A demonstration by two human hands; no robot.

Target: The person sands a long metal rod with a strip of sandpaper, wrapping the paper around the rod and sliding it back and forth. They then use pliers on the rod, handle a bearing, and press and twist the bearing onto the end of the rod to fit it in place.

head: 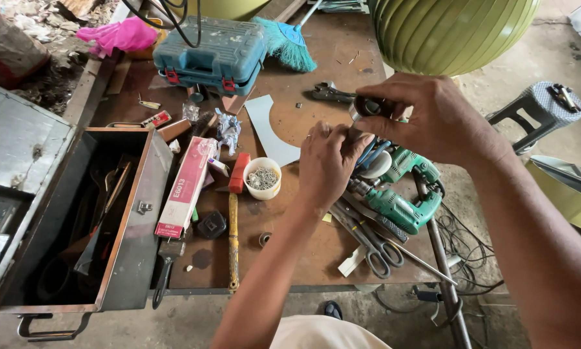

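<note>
Soft even daylight, faint shadows, sharp focus, wide-angle bending at edges

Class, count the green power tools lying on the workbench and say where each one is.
2. One green power drill lies right of the scissors; another green tool sits just behind it, under the right hand. More may be hidden.
</note>
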